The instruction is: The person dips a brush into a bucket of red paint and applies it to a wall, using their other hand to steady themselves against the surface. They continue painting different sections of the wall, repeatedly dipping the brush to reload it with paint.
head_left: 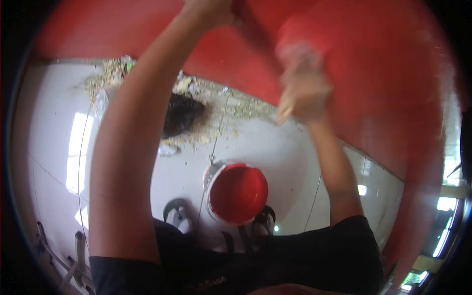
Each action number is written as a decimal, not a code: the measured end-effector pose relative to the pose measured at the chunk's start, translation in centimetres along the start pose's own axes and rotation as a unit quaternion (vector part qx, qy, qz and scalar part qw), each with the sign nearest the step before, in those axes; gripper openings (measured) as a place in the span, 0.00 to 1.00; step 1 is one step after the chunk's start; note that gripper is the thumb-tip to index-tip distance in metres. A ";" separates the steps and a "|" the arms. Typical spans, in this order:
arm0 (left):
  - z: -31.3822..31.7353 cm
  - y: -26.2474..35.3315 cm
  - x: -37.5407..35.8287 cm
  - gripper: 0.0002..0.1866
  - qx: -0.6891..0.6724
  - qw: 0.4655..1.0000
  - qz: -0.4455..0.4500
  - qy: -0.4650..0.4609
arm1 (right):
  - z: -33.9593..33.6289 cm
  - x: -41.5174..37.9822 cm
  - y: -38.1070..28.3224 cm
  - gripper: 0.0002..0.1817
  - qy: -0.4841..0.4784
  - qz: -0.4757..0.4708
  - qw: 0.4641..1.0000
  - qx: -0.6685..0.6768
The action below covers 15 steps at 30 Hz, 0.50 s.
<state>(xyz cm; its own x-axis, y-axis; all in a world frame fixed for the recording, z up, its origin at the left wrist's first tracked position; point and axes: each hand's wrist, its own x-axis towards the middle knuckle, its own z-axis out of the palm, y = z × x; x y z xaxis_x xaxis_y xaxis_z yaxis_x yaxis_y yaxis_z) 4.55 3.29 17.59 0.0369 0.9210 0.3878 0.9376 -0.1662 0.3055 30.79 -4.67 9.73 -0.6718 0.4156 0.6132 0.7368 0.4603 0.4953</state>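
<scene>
My right hand, blurred by motion, is closed round what looks like a paintbrush, its pale handle end sticking out below. The brush's far end is smeared against the red wall. At the top edge my left hand is close to the wall, partly out of view, its fingers too hidden to read. A bucket of red paint stands on the floor between my feet, below both hands.
White floor tiles reflect light. Crumbled debris lies along the wall's foot, beside a dark heap. Metal legs or bars are at the lower left. Bright openings show at the far right.
</scene>
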 end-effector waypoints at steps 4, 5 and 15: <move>-1.0 0.3 -0.1 0.69 0.007 0.999 -0.012 -0.034 | 2.1 -5.2 -6.0 0.07 -0.172 0.073 0.962 0.199; 0.6 -0.3 0.0 0.68 -0.001 1.000 0.000 0.013 | 0.0 -2.8 -5.3 0.08 -0.299 0.065 0.921 0.241; -0.6 -0.4 -0.7 0.73 -0.007 1.000 0.025 0.006 | -20.0 18.2 12.7 0.07 0.189 0.062 0.980 0.016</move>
<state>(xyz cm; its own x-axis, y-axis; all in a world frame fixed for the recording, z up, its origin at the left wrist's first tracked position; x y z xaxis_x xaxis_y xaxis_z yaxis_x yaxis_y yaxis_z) 3.94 2.49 17.75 0.0792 0.9070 0.4136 0.9300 -0.2166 0.2970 29.45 -7.01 39.45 -0.4967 0.1516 0.8546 0.8040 0.4512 0.3873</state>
